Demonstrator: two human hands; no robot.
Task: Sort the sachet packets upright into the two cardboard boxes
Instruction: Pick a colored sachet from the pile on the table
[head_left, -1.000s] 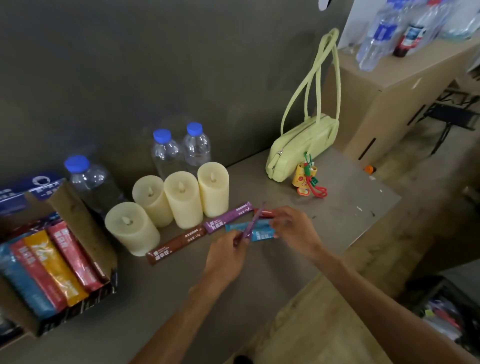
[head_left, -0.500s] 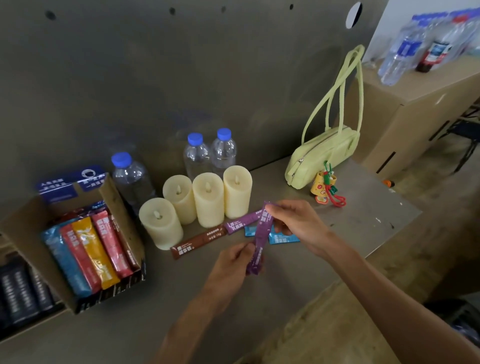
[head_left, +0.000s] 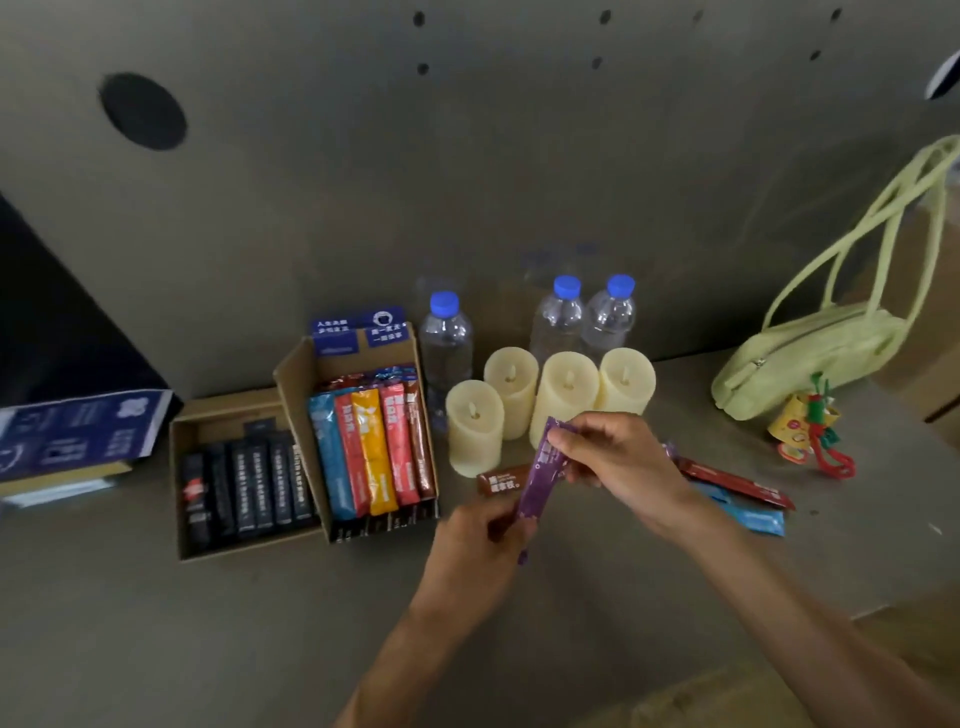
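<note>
Legend. The counter (head_left: 156, 623), matte grey-brown and flat, is carrying everything named here. The handbag (head_left: 810, 353), soft and pale green with long loop handles, is lying at 2 o'clock.

Two open boxes of plain brown card are sitting just beside each other at 9 o'clock from my hands. The black-sachet box (head_left: 179, 493), the farther one, is holding a row of dark sachets. The colour-sachet box (head_left: 293, 395) is holding glossy blue, red, yellow and brown sachets that are standing on end and leaning back.

Four smooth cream candles (head_left: 475, 426) and three clear, blue-capped bottles (head_left: 447, 338) are standing at 12 o'clock.

The fingers (head_left: 576, 441) of my right hand (head_left: 623, 467) are pinching the upper end of the purple sachet (head_left: 540, 478). My left hand (head_left: 478, 545) is pinching its lower end. This slim, glossy foil stick is hanging above the counter, its long axis running from 1 to 7 o'clock, nearly upright.

The colour-sachet box is lying at 9 o'clock from the sachet, and my left hand is the nearer one. I judge that the sachet is needing only a short carry leftward and a slight righting.

The brown sachet (head_left: 501, 480) is lying flat behind the purple one. The red sachet (head_left: 737, 480) and blue sachet (head_left: 753, 517) are lying flat at 3 o'clock.
</note>
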